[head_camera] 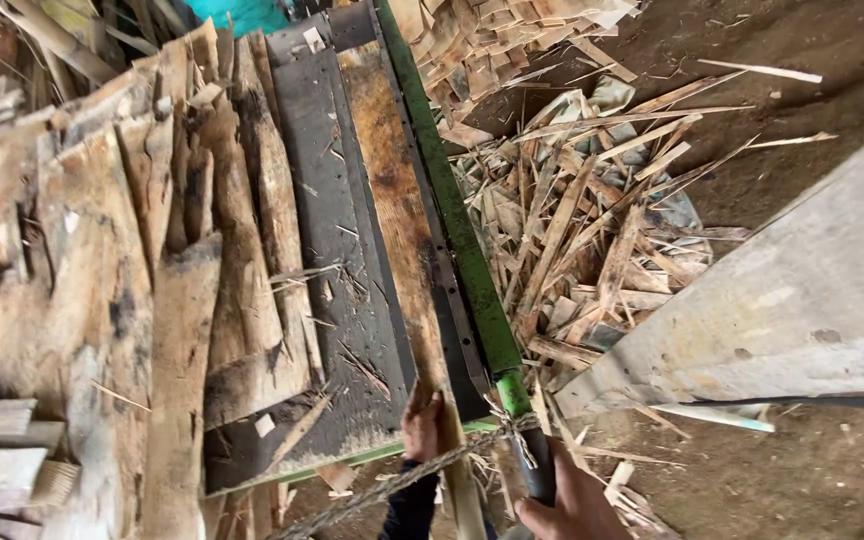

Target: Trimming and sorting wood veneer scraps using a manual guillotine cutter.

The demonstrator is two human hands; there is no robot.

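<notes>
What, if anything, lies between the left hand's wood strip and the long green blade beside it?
Nothing visible does. The left hand holds the wood strip flat on the dark bed, right beside the green blade. The right hand grips its handle.

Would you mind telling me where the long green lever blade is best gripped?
Grip the green lever blade at its dark handle end, coming from the near side, where the right hand already holds it. The rest is a long, thin cutting edge, pivoted at the far end.

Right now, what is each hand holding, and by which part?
Right hand grips the dark handle end of the green lever blade. Left hand holds the near end of the wooden board on the cutter bed.
</notes>
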